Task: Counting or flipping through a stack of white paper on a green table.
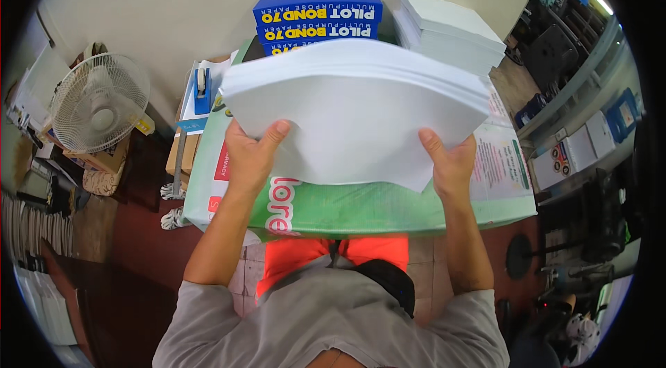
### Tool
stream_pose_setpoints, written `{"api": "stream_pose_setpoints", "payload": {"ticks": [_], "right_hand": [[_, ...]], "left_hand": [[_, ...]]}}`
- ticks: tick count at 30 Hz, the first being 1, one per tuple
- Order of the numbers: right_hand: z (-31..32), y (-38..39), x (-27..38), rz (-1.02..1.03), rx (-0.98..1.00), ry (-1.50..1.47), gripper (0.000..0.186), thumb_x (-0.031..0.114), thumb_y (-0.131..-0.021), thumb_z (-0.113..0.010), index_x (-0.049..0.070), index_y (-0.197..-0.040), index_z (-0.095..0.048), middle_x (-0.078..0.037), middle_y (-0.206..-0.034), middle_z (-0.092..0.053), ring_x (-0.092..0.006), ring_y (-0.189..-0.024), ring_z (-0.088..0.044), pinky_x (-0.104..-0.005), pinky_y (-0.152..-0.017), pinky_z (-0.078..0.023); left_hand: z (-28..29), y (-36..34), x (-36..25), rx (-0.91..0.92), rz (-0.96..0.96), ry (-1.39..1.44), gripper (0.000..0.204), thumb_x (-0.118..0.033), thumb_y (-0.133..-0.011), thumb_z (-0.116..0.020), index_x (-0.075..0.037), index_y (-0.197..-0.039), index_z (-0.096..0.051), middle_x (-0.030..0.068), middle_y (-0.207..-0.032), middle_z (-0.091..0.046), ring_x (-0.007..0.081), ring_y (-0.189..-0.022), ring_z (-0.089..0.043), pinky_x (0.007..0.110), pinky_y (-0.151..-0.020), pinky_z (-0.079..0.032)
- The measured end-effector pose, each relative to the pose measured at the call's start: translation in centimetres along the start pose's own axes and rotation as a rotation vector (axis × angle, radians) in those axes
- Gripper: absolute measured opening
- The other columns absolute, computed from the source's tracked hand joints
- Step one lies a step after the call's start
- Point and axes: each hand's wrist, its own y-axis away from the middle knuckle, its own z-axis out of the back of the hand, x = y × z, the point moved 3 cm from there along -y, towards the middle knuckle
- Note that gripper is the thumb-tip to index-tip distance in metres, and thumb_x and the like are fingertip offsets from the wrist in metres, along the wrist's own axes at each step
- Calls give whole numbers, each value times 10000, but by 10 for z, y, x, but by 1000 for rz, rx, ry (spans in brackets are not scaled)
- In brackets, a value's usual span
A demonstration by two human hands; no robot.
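A thick stack of white paper is held up between both hands over the table, its sheets bowed upward in the middle. My left hand grips the stack's left side, thumb on the near face and fingers hidden behind. On the right side my right hand grips it the same way, thumb pressed on the paper. Beneath it, the table wears a green printed cover. Behind the held paper stand blue paper-ream boxes, piled up and partly hidden. Another white paper stack sits at the back right.
A blue tape dispenser rests on a cardboard box at the table's left. Farther left stands a white fan. A wall closes off the back. Shelves and equipment crowd the right, with a round dark base on the floor.
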Motion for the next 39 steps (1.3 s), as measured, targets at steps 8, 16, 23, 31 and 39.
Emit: {"api": "stream_pose_setpoints", "payload": {"ticks": [8, 16, 23, 31, 39], "right_hand": [[0, 3, -16, 103, 84, -99, 689, 217, -808, -789, -7, -1325, -393, -111, -1200, -544, -186, -1090, -534, -338, -935, -443], [-1, 5, -28, 51, -3, -126, 623, 148, -793, -790, -14, -1287, -447, -108, -1155, -577, -184, -1052, -563, -324, -903, -467], [-11, 3, -21, -48, -122, -46, 562, 76, -726, -831, -34, -1193, -536, -105, -1081, -625, -161, -971, -596, -316, -845, -500], [-2, 15, -26, 46, -30, -31, 637, 154, -838, -750, -26, -1351, -417, -116, -1258, -537, -197, -1127, -523, -334, -1001, -398], [-6, 12, -22, 112, -229, -125, 559, 190, -874, -730, -17, -1311, -450, -95, -1166, -580, -178, -1058, -547, -318, -946, -428]], "left_hand": [[6, -1, 13, 163, -88, -64, 779, -321, -692, -876, 28, -1251, -461, 129, -1154, -589, 215, -1068, -574, 346, -907, -475], [-4, -2, 30, 67, -72, -11, 814, -281, -662, -897, 30, -1265, -448, 129, -1164, -579, 221, -1072, -569, 347, -908, -478], [-5, -5, 20, 89, -76, 50, 712, -261, -641, -912, 41, -1171, -545, 98, -1065, -644, 194, -964, -613, 324, -851, -505], [6, 1, 11, 96, -88, -34, 570, -239, -647, -910, 43, -1049, -621, 79, -965, -683, 158, -875, -634, 307, -791, -525], [-4, 1, 10, 25, -68, 49, 515, -180, -664, -901, 35, -1046, -631, 90, -1002, -688, 150, -900, -636, 302, -791, -527]]}}
